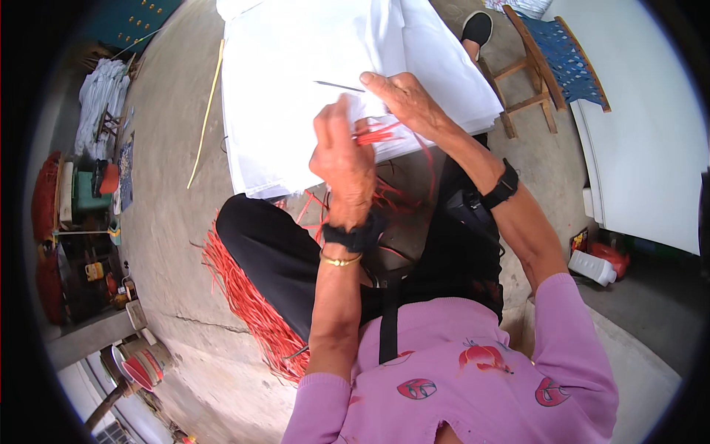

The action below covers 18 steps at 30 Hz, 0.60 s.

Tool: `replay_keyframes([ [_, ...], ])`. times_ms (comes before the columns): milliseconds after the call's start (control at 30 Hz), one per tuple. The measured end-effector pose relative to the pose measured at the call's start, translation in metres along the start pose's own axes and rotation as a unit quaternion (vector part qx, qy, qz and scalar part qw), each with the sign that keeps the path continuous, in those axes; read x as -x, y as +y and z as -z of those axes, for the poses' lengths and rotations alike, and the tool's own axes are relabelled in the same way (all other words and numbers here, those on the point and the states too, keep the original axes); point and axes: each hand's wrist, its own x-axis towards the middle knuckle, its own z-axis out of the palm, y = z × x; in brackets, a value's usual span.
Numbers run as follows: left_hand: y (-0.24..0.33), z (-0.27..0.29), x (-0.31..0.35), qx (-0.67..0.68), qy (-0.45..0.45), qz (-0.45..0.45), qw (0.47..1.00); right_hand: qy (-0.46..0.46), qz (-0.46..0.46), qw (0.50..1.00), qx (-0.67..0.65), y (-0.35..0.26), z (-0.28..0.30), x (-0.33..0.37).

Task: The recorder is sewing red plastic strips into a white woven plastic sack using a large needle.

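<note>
A stack of white sheets [296, 66], looking like cloth or woven sacking, lies in front of me and reaches my knees. My left hand [342, 155], partly smeared by motion, is curled over its near edge, with thin red strips [379, 135] coming out beside its fingers. Just to the right and farther off, my right hand [408, 102] is closed, thumb toward the fingers; its grip is hidden. A thin dark needle-like rod [339, 86] shows against the white, its right end close to my right fingers; whether they hold it cannot be told.
A large bundle of red strips [255, 307] lies beside my left leg. A yellow strip [207, 111] is on the concrete floor. At the far right stand a wooden stool [547, 63] with a blue woven seat and a person's shoe [478, 27]. A white jug [592, 268] lies at right.
</note>
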Motion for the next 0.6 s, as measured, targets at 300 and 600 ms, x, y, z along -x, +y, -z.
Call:
replay_keyframes([
  [300, -0.039, 0.018, 0.003, -0.032, 0.032, 0.068, 0.997, -0.083, 0.099, 0.898, 0.421, 0.003, 0.029, -0.006],
  [600, -0.013, 0.003, -0.002, 0.03, 0.01, -0.006, 0.999, -0.006, -0.028, 0.998, -0.051, 0.011, -0.031, -0.013],
])
